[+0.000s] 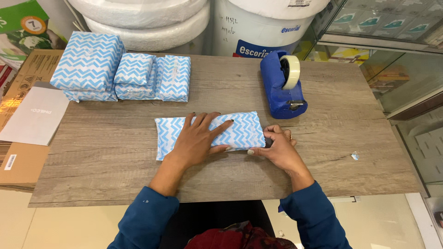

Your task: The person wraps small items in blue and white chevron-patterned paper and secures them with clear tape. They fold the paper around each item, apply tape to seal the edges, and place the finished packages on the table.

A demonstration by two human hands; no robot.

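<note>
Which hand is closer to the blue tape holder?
The right hand. It sits at the right end of the wrapped parcel, just below the tape holder. The left hand lies flat on the parcel, farther left.

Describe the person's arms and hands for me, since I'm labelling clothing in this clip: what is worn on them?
Both arms are covered by long dark teal-blue sleeves ending at the wrists. The left hand is bare, without gloves, and its nails carry dark polish. The right hand is also bare, with a ring on one finger and a pale thumbnail. No watch or bracelet shows.
</note>
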